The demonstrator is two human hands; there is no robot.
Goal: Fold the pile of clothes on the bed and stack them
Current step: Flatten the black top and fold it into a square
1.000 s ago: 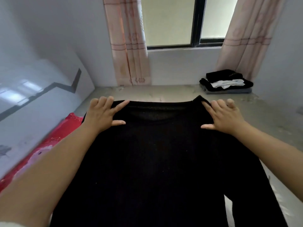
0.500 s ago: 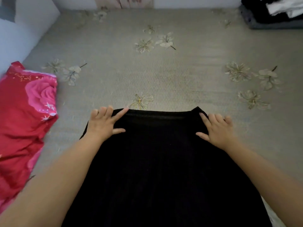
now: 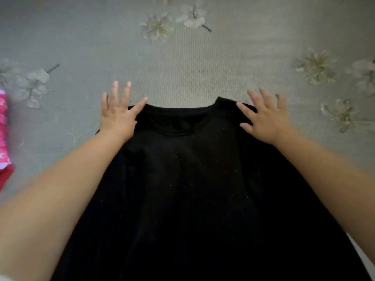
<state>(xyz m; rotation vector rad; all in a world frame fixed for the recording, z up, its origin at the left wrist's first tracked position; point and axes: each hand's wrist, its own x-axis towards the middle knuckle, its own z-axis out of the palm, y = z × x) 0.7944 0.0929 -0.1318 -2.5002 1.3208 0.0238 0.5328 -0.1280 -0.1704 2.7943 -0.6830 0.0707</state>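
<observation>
Both palms flat, fingers spread: left hand [image 3: 118, 116] and right hand [image 3: 263, 120] press the shirt [image 3: 188, 189] shoulders on the bed [image 3: 81, 47].

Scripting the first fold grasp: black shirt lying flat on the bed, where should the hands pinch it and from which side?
Probably the two shoulder corners beside the neckline. The black shirt lies flat, collar at the far end, so only edges give fabric to pinch. Left hand and right hand already rest open there; curl fingers under each shoulder edge from the outer sides, over the grey bedsheet.

A plain black shirt [image 3: 182, 189], a grey bedsheet [image 3: 81, 37] with pale flowers, red-and-pink cloth [image 3: 4, 126].
</observation>
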